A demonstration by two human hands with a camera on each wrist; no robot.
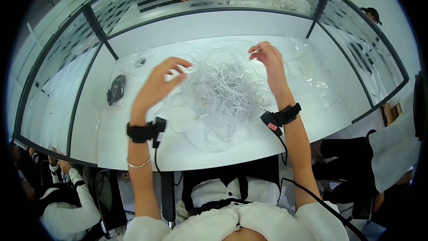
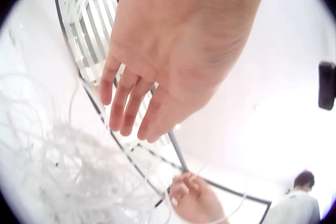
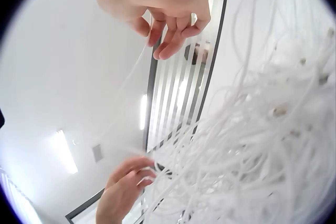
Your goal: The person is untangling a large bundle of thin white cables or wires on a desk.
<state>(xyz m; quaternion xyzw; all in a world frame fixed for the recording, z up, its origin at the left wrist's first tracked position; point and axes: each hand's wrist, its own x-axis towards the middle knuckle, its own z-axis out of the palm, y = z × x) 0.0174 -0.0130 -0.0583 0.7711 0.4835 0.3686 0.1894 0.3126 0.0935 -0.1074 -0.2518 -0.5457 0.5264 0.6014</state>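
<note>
A big tangled heap of thin white cables (image 1: 227, 85) covers the middle of the white table. At its left edge my left hand (image 1: 162, 80) hovers with fingers loosely bent and nothing in them; the left wrist view shows its bare palm and relaxed fingers. My right hand (image 1: 271, 62) is raised at the heap's far right side. Between its thumb and forefinger it pinches one thin white cable (image 3: 137, 58), which trails down from the fingertips in the right wrist view. Several small connector ends (image 3: 279, 111) show among the strands.
A black bundle in clear plastic (image 1: 117, 90) lies at the table's left. Clear plastic bags (image 1: 317, 85) lie at the right. Low partitions (image 1: 178, 30) with striped glass enclose the back and sides. Other people sit beyond them and at both sides.
</note>
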